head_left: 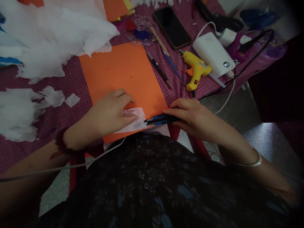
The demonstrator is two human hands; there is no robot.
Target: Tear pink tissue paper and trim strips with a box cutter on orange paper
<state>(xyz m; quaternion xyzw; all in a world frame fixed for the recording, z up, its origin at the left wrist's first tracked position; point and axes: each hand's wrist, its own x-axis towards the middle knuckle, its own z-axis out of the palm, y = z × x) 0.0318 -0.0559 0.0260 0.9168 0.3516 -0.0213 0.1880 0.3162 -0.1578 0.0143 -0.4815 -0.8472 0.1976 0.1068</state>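
Near the table's front edge lies an orange paper sheet [118, 76] with a piece of white tissue paper [133, 125] on its lower part. My left hand [106, 112] rests over the tissue paper, fingers curled, with the thumb and forefinger on either side of a fold. The fingertips farther under the hand are hidden. My right hand [192, 117] is closed around a blue and black utility knife [161, 119]. The knife lies low and nearly level, pointing left, its tip at the right edge of the tissue paper. The blade is too small to make out clearly.
Torn white tissue [59, 28] is heaped at the left. Beyond the orange sheet lie a marker [159, 69], a paintbrush [174, 68], and a phone [172, 27]. A yellow glue gun [196, 68], white power bank [212, 53] and cables stand at the right.
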